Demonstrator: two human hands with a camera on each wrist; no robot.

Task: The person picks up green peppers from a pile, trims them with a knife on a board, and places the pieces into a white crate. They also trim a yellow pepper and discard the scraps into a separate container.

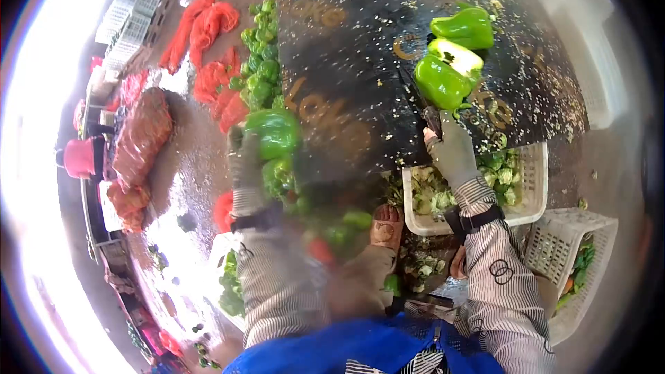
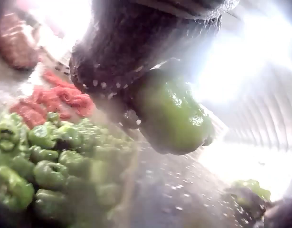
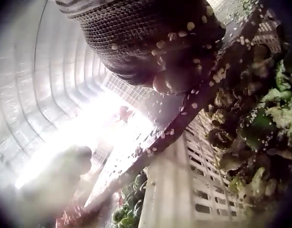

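Observation:
My left hand (image 1: pixel 242 163) grips a whole green pepper (image 1: pixel 271 133) at the left edge of the dark, seed-strewn board (image 1: pixel 346 48). The left wrist view has this pepper (image 2: pixel 177 116) hanging from the gloved fingers of my left hand (image 2: pixel 122 52). Over the board's near edge, my gloved right hand (image 1: pixel 454 152) holds a dark knife (image 1: pixel 412 90), its blade pointing away over the board. Beside the blade lie a cut pepper (image 1: pixel 440 82) with its pale inside showing and another green pepper (image 1: pixel 467 26). My right hand (image 3: pixel 155 47) looks curled in the right wrist view; the knife is hard to make out there.
Green peppers (image 1: pixel 262 83) are heaped along the board's left side, with red mesh bags (image 1: pixel 215 24) beyond. A white basket (image 1: pixel 533 197) of pepper cores stands below the near edge. Another basket (image 1: pixel 554 242) is to its right. A foot (image 1: pixel 386 227) is beneath me.

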